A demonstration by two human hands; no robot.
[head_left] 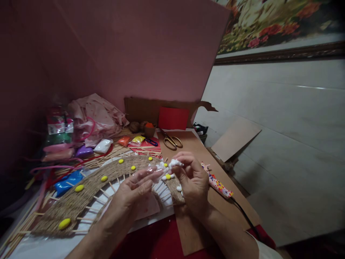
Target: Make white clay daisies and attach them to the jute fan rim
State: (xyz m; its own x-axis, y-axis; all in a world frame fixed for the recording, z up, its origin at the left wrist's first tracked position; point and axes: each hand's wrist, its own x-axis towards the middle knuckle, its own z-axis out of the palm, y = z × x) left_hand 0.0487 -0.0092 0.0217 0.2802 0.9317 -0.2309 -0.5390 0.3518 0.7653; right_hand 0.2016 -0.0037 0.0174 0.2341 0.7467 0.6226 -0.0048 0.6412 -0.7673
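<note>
My left hand (134, 192) is closed on a clear plastic packet (146, 172) with something white in it. My right hand (194, 185) pinches a lump of white clay (175, 163) at the packet's end, and the white stuff stretches between the two hands. Below them lies an arched band of woven twine (93, 181) on thin wooden sticks. Several yellow clay discs (79, 188) dot the band. Near my right hand, one disc (168, 176) has white petal-like pieces beside it, and another white piece (179, 188) sits lower. My right hand hides part of the band's right end.
Gold-handled scissors (172, 142) lie on a brown board (188, 140). A flower-patterned glue gun (219, 185) with a black cord rests at right. Blue (68, 181), white (103, 146), yellow (137, 140) and orange packets (124, 140) lie behind the band. Loose sticks (147, 149) and a small pot (149, 130) stand farther back.
</note>
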